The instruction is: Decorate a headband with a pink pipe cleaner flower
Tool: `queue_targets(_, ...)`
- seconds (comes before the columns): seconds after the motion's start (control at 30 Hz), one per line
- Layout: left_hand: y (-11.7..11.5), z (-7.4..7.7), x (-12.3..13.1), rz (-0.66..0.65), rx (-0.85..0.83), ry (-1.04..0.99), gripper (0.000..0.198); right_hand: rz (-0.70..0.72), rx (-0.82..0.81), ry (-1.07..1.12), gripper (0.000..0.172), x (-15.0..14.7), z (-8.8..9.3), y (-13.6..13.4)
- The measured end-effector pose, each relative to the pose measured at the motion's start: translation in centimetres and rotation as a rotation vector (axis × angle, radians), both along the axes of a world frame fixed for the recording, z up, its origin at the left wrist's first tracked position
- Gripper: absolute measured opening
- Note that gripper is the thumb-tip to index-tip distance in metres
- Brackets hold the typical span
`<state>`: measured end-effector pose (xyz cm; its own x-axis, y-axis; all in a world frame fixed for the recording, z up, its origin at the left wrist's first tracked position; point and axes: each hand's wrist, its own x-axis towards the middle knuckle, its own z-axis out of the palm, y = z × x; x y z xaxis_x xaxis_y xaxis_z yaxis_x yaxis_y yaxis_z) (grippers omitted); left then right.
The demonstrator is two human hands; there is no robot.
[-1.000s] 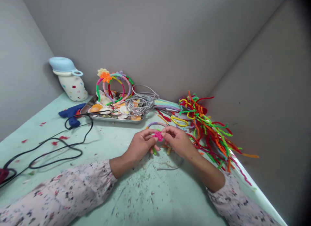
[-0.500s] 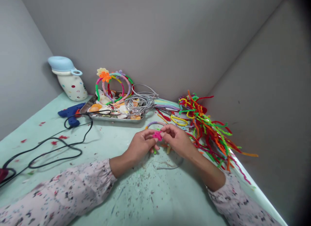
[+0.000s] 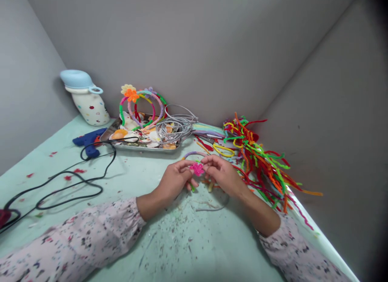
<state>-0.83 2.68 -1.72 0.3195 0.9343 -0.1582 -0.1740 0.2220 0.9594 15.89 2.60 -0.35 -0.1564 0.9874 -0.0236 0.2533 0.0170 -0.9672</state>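
A small bright pink pipe-cleaner flower (image 3: 198, 169) is held upright between my two hands at the middle of the view. My left hand (image 3: 178, 177) pinches its left edge between thumb and fingers; a bit of green pipe cleaner (image 3: 192, 188) shows below those fingers. At the flower's right edge, my right hand (image 3: 222, 173) has its thumb and fingertips closed on a petal. Just behind the hands lies a wrapped purple and orange hoop (image 3: 194, 154), its lower part hidden by them. A thin grey wire (image 3: 209, 210) rests on the table below.
A metal tray (image 3: 145, 149) holds finished headbands (image 3: 157, 100), shells and coiled grey wire (image 3: 178, 126). Loose pipe cleaners (image 3: 260, 165) pile up on the right. A blue glue gun (image 3: 91, 141) with a looping black cord (image 3: 100, 189) lies left, before a bottle (image 3: 89, 106).
The pink flower shows more of its petals now, as the fingertips have shifted outward to its edges, the right ones slightly rightward. Everything else stays in place.
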Motion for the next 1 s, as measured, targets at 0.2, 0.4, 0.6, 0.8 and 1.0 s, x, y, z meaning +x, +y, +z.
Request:
queue_targets(0.2, 0.15, -0.22, 0.01, 0.028, -0.004, -0.039, 0.025, 0.047, 0.067, -0.104, 0.011, 0.00, 0.25, -0.20)
queue_targets(0.4, 0.00, 0.14, -0.07, -0.041, 0.059, 0.015, 0.023, 0.028, 0.045, -0.197, 0.011, -0.43, 0.18, -0.40)
queue_targets(0.6, 0.00, 0.10, -0.01, -0.014, 0.022, 0.011, 0.020, 0.026, 0.039, -0.121, 0.012, -0.55, 0.05, -0.46)
queue_targets(0.8, -0.12, 0.33, 0.05, -0.014, 0.006, 0.046, 0.021, -0.018, 0.203, -0.210, 0.016, -0.64, -0.29, -0.67)
queue_targets(1.0, -0.02, 0.27, -0.01, -0.027, 0.020, 0.050, 0.020, 0.027, 0.292, -0.249, 0.017, -0.63, -0.72, -0.71)
